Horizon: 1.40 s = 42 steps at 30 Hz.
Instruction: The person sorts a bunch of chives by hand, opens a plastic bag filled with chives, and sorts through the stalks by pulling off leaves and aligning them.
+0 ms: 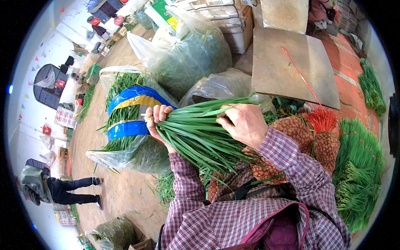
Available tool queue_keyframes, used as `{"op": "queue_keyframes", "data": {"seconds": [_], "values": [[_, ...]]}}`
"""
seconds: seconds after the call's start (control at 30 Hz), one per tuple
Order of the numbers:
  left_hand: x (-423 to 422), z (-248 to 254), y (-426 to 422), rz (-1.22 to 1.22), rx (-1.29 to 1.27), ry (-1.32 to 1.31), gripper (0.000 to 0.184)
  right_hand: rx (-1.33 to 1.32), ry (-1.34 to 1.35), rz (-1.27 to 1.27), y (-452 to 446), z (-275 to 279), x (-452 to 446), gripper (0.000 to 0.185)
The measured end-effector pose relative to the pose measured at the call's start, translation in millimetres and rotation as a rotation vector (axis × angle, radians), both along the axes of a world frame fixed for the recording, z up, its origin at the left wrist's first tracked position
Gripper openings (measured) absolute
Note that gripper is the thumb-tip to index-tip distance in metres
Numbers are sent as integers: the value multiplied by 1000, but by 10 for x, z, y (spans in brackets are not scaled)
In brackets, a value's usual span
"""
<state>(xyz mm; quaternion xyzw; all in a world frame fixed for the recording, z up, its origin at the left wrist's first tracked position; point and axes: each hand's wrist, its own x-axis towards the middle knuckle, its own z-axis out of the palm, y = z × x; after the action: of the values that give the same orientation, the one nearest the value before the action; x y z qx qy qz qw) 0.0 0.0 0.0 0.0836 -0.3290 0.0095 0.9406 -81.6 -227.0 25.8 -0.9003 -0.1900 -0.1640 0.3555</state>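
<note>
My left hand (157, 121) is closed round the pale stem end of a bunch of green chives (200, 129), whose long flat leaves fan out to the right over my lap. Above the leafy part, my right hand (246, 124) has its fingers curled in a pinch at the upper leaves; a leaf seems to run into the fingertips. Red ties (321, 120) lie in a bundle on my brown patterned cloth (291, 131), by my right forearm. Tied chive bunches (358, 171) are piled to the right.
A blue-and-yellow banded bundle of greens (133, 112) lies beyond my left hand. Large plastic bags of greens (187, 58) stand ahead. A board (296, 66) with one red tie (300, 73) on it is at front right. Another person (54, 185) stands at left.
</note>
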Motion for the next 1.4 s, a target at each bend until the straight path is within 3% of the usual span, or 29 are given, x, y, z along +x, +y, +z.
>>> {"op": "queue_keyframes", "data": {"seconds": [0.1, 0.2, 0.23, 0.37, 0.4, 0.5, 0.6, 0.73, 0.9, 1.0, 1.1, 1.17, 1.23, 1.27, 1.4], "values": [[27, 15, 11, 9, 11, 11, 9, -29, -64, -51, 39, -68, 77, 18], [25, -13, -28, -24, 20, 16, 7, 281, -265, -82, 17, -67, 145, 25], [34, -10, -13, -22, 20, 17, 7, 327, -78, -106, -53, -10, 115, 27], [117, -64, 143, -29, -82, 12, 5, 913, 21, -187, -371, 89, 13, 31], [124, -73, 172, -21, -80, 4, 5, 906, 123, -124, -530, 131, -80, 33], [91, -84, 160, 7, -84, 13, 7, 563, 331, -5, -686, 422, -345, 28], [96, -100, 137, 22, -87, 18, 7, 227, -25, 120, -527, 315, -363, 16], [102, -102, 123, 22, -67, 8, 7, -32, -104, 28, -252, 236, -307, 20], [87, -60, 110, 13, -60, 10, 8, -35, -222, 4, -74, 93, -143, 18], [111, -78, 133, -1, -73, 9, 8, 380, -267, 41, -159, 157, -106, 12], [102, -95, 146, -1, -100, 27, 8, 659, -27, -39, -426, 255, -186, 19], [89, -74, 114, 3, -109, 27, 7, 626, 36, -8, -549, 321, -221, 24], [103, -63, 91, -7, -107, 18, 7, 290, 332, 122, -609, 327, -227, 27], [98, -60, 83, -2, -111, 16, 7, 191, 248, 121, -569, 293, -246, 31], [92, -61, 90, 25, -97, 21, 6, -19, 397, 134, -459, 238, -185, 35]]}}
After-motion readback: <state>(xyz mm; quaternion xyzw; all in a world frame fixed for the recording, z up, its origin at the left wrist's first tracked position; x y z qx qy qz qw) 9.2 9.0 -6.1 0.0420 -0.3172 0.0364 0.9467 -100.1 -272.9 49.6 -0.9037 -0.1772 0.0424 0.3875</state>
